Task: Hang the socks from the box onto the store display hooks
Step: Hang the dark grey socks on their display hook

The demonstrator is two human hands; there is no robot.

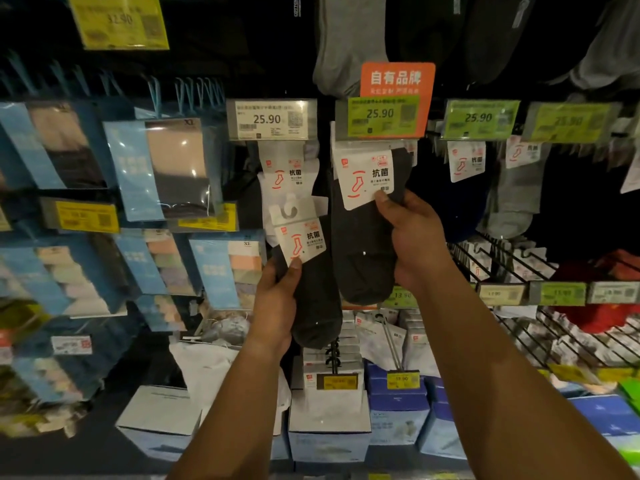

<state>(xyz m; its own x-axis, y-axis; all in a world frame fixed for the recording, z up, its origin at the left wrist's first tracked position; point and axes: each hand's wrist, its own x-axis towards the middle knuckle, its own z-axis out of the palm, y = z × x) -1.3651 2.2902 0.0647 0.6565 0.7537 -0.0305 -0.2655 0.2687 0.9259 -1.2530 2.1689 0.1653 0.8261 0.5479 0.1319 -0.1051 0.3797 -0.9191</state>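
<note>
Dark grey socks [363,244] with white, red-printed labels [367,178]; orange sign [397,77]; green price tag [381,116].

Matt knit socks [363,258], glossy card label [369,176]

I see both forearms reaching up and forward, my left hand [277,299] and right hand [414,237] each curled, thumbs pressing on top.
</note>
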